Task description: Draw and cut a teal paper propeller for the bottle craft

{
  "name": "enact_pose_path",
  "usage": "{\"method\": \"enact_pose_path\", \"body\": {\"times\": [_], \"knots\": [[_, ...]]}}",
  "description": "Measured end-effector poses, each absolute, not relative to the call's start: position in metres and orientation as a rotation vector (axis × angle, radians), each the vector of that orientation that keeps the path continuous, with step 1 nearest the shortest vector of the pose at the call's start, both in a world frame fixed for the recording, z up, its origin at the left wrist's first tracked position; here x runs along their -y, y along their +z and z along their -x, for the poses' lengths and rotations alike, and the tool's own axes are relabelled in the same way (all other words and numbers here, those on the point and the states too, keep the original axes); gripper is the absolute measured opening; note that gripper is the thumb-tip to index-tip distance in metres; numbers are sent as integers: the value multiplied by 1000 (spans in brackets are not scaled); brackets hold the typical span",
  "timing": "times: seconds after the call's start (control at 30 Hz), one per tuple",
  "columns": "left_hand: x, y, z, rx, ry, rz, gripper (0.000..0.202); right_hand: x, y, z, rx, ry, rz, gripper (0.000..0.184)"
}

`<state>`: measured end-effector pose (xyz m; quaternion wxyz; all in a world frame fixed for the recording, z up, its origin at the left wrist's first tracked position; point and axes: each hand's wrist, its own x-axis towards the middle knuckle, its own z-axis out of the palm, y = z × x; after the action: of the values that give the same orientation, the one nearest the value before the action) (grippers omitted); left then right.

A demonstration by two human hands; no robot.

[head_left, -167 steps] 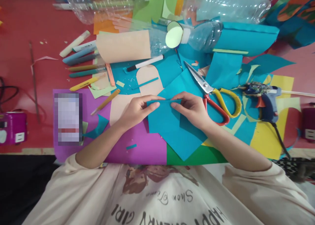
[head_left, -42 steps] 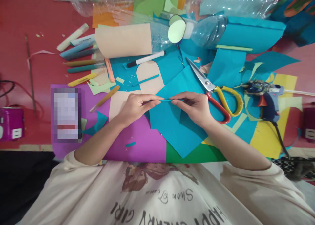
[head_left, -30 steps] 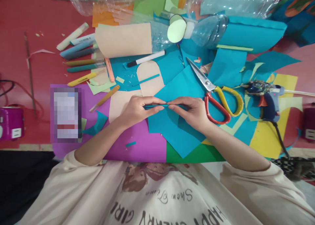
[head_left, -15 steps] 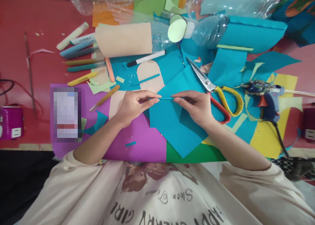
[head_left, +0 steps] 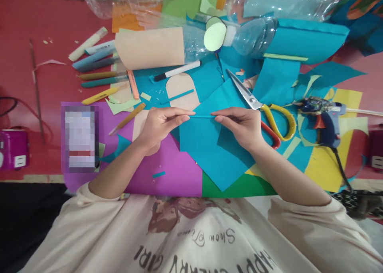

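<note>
Between my two hands a narrow strip of blue paper (head_left: pixel 203 116) is stretched level. My left hand (head_left: pixel 164 125) pinches its left end between thumb and fingers, and my right hand (head_left: pixel 239 125) pinches the right end the same way. Beneath them lies a large sheet of blue paper (head_left: pixel 212 157). Just beyond my left hand rests a beige paper piece with a rounded top (head_left: pixel 182 81), with another thin blue strip (head_left: pixel 185 93) lying across it. Scissors (head_left: pixel 254 101) with one yellow and one red handle loop lie beside my right hand, their blades pointing away from me.
A glue gun (head_left: pixel 326 121) lies at the right. Plastic bottles wrapped in beige paper (head_left: pixel 152 48) and blue paper (head_left: pixel 308 40) lie at the back. Several markers (head_left: pixel 95 59) are at the left, above a phone with a blurred screen (head_left: pixel 80 135). A black-capped marker (head_left: pixel 179 70) lies mid-table.
Both hands have moved slightly apart and a little away from me, so more of the blue strip shows between the fingertips. The other things stay in place.
</note>
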<state>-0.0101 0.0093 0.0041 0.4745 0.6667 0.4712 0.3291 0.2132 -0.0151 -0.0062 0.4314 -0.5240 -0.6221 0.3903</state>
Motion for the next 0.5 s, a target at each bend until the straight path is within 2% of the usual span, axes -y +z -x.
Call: {"method": "enact_pose_path", "body": {"times": [0.27,0.5], "knots": [[-10,2,12,-1148,803,-1615,34,16,-3,-212,1537,1002,1250,23],[-3,1,8,-1134,808,-1616,27,22,-5,-205,1524,1055,1298,31]]}}
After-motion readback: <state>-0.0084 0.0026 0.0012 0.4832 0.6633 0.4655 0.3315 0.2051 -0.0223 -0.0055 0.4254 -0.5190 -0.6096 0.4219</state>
